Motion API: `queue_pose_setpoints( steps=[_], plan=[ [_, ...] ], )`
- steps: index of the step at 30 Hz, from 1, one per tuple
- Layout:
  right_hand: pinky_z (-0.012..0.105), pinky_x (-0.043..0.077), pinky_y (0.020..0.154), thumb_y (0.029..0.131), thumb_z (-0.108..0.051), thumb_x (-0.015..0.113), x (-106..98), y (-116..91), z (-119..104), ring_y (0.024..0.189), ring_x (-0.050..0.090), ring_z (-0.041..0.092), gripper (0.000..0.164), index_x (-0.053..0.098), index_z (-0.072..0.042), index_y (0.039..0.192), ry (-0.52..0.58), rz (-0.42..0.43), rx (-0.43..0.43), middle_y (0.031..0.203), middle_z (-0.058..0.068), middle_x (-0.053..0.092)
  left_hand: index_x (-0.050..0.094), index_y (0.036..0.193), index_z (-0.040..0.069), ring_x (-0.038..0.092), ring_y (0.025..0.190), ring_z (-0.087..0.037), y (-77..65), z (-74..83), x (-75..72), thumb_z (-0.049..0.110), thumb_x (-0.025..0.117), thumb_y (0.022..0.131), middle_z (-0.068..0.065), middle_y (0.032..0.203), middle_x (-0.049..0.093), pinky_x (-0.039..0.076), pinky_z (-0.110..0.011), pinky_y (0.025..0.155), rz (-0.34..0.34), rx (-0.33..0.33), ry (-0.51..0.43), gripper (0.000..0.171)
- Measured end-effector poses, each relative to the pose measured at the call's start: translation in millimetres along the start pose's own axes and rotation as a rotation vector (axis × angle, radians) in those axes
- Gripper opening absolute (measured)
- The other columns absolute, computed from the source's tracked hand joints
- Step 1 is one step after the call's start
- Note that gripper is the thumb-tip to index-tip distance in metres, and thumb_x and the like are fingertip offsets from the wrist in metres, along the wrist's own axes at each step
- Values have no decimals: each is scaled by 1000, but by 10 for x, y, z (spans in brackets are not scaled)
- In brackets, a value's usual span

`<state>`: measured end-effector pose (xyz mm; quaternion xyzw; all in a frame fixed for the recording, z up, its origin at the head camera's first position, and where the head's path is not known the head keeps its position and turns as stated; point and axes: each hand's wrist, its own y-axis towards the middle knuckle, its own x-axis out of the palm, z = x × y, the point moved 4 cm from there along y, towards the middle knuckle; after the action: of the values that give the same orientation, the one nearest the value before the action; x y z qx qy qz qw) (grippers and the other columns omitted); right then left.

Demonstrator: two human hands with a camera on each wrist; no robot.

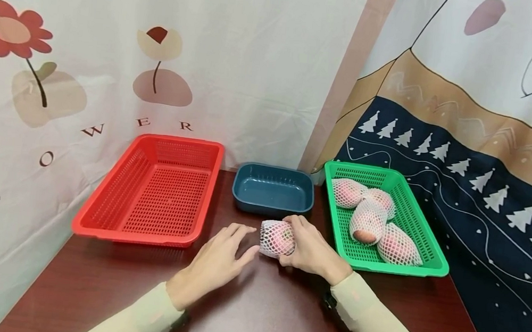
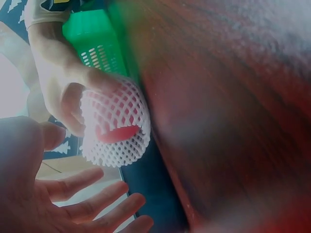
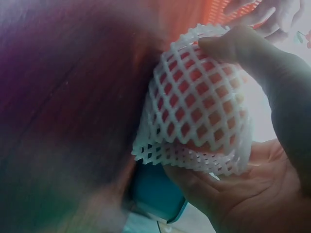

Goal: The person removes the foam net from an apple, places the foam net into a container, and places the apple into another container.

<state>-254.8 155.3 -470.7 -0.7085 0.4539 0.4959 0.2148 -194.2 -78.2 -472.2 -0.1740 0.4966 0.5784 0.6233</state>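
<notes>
We log, qty 1, a round reddish-pink fruit in white foam-mesh sleeve point(image 1: 277, 239), mid-bench, just in front of the blue tray; whether its base touches the dark red-brown wood-grain bench point(image 1: 275, 316) we can't tell. R hand point(image 1: 308, 247): curled round fruit's R side, thumb on near side, fingertips on far side, opened only to fruit's width; holding same. L hand point(image 1: 216, 260): fingers apart and slightly bent, thumb out, holding nil; just beside fruit's L side, w/ a small gap per L wrist view. Same view: sleeve's open end faces L hand, red skin showing. Both arms in pale long sleeves point(image 1: 376, 323). Containers, L to R: 1 red rect. plastic basket w/ perforated walls point(image 1: 166, 199); 1 dark-blue rect. tray w/ rounded corners point(image 1: 271, 188), at far side of bench betw. the baskets; 1 green rect. perforated plastic basket point(image 1: 381, 267), contents 4 pink fruits in white mesh point(image 1: 400, 246), grouped touching, one w/ brownish end exposed. Backdrop: white fabric w/ flower prints & lettering point(image 1: 256, 69); at R, navy fabric w/ white fir-tree prints point(image 1: 486, 230).
</notes>
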Motion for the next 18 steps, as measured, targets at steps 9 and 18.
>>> queue_pose_setpoints(
  steps=[9, 18],
  plan=[
    [41, 65, 101, 78, -33, 99, -115, -72, -111, 112, 70, 21, 86, 60, -7, 150, 48, 45, 5, 134, 9, 69, 81, 139, 14, 78, 121, -30, 36, -12, -66, 29, 83, 110, -4, 133, 80, 67, -50, 104, 56, 54, -62, 33],
    [39, 65, 102, 80, -41, 97, -206, -132, -234, 120, 69, 17, 87, 61, -15, 154, 124, 73, -12, 141, 2, 69, 83, 135, 12, 81, 126, -21, 88, 4, -194, 13, 87, 106, -3, 131, 82, 67, -44, 111, 152, 174, -268, 30]
  ],
)
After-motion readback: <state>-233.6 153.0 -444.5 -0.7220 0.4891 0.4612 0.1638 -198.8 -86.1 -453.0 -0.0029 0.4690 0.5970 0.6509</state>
